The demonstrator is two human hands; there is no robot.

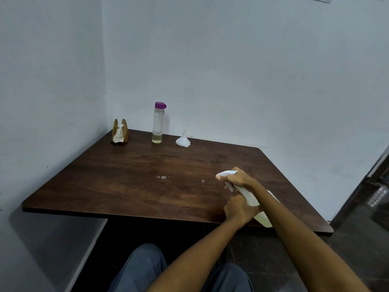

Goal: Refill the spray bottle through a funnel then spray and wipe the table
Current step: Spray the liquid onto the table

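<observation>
- Right hand (236, 178): fingers curled round the head of the white spray bottle (250, 198), which is tilted, nozzle toward the table's middle.
- Left hand (237, 208): fingers wrapped round the bottle's body, over the near edge of the table (126, 186).
- Droplets (161, 177) lie left of the nozzle, apart from it.
- Funnel (183, 140), purple-capped bottle (157, 123) and napkin holder (120, 131) stand well apart along the far edge, by the wall.
</observation>
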